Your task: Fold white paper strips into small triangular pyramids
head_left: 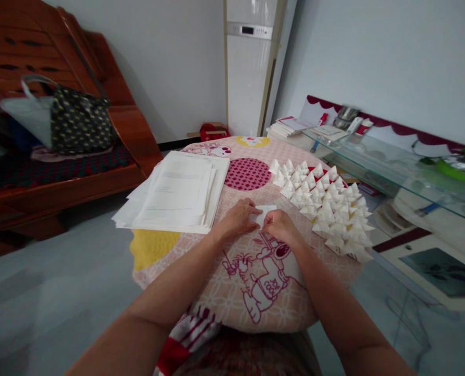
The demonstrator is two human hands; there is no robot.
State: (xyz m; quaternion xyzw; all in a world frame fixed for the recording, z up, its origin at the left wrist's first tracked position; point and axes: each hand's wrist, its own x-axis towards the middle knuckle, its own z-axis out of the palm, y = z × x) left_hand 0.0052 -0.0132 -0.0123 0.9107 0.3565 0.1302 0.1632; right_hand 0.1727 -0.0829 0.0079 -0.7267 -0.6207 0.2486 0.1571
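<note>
Over the middle of the round table, a small white piece of folded paper point(267, 208) lies between my two hands. My left hand point(240, 216) holds its left edge, with the fingers bent over it and the thumb nearer to me. My right hand point(280, 226) pinches its lower right part, fingers closed. Part of the paper is hidden under the fingers. To the right stand rows of several pointed white folded-paper pieces point(322, 201). A stack of white paper sheets point(177, 190), some with faint printing, lies left of my hands.
A pink patterned cloth point(201, 256) with cartoon figures covers the table. On the right is a glass-topped cabinet point(393, 162) with cups and papers. At the left, a wooden sofa point(132, 136) bears a dark patterned bag point(81, 120). A tall white air conditioner point(246, 78) stands behind.
</note>
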